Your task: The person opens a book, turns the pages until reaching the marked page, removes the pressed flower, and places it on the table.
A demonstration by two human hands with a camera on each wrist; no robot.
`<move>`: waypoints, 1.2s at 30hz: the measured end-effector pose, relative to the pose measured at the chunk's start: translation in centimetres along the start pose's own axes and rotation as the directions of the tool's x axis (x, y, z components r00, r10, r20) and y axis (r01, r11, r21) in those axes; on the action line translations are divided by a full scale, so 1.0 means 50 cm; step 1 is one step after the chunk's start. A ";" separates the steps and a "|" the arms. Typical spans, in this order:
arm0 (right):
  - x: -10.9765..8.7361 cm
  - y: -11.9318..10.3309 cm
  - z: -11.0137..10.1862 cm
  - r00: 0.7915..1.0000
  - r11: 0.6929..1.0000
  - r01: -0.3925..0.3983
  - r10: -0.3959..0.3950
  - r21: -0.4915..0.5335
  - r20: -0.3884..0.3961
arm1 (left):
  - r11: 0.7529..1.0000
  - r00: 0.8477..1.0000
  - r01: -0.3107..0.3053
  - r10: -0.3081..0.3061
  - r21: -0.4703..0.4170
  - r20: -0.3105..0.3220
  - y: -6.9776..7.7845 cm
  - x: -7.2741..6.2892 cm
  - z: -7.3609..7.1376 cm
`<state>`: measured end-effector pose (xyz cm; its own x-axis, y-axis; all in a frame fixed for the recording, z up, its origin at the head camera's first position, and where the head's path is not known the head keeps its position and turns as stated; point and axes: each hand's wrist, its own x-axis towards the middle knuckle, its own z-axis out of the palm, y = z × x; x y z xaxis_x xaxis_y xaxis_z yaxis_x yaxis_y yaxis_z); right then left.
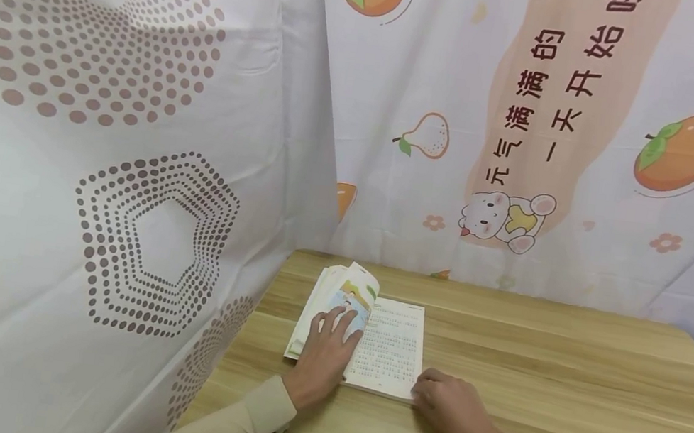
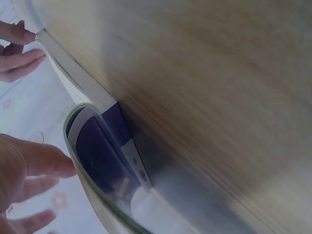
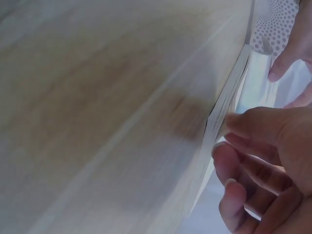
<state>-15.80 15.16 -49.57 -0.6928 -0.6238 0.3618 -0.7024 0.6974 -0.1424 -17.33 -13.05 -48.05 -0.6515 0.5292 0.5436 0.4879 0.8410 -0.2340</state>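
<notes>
An open book (image 1: 393,343) lies on the wooden table, its right page filled with printed text. The left-hand pages (image 1: 351,292) bulge upward and show a coloured picture. My left hand (image 1: 324,357) rests on these pages with its fingers spread. In the left wrist view, the book's curled cover (image 2: 97,156) bows up beside the spine, close to the left fingertips. At the lower right corner of the book, my right hand (image 1: 454,407) pinches the page edge between thumb and curled fingers. The right wrist view shows that thumb (image 3: 253,122) right at the page edge.
The wooden table (image 1: 535,366) extends to the right of the book. A white curtain with dotted patterns (image 1: 164,238) hangs close along the left side. Behind the table hangs another curtain with fruit prints and lettering (image 1: 406,202).
</notes>
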 end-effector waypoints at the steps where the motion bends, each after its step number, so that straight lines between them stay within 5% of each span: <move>1: 0.000 0.000 -0.002 1.000 1.000 0.001 -0.001 -0.006 0.005 | 1.000 1.000 -0.007 0.008 -0.009 0.021 0.000 0.001 0.000; 9: 0.007 -0.003 -0.003 0.997 0.998 0.056 -0.057 -0.033 -0.055 | 0.996 0.987 -0.063 0.070 -0.056 0.143 0.009 0.005 0.001; 16: 0.013 0.001 0.003 0.983 0.995 0.088 -0.095 -0.054 -0.157 | 0.990 0.985 -0.085 0.100 -0.111 0.139 0.015 0.000 0.007; 31: 0.007 0.001 -0.003 0.977 0.999 -0.013 0.021 0.038 -0.211 | 0.992 0.980 -0.093 0.107 -0.091 0.168 0.014 -0.007 0.016; 36: 0.005 0.003 -0.004 0.974 0.987 -0.139 0.150 0.075 -0.169 | 0.994 0.981 -0.053 0.070 -0.099 0.179 0.015 -0.001 0.011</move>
<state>-16.04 15.19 -49.31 -0.7526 -0.4432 0.4870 -0.6094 0.7490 -0.2602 -17.26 -12.38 -48.68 -0.7089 0.5985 0.3731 0.5769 0.7964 -0.1814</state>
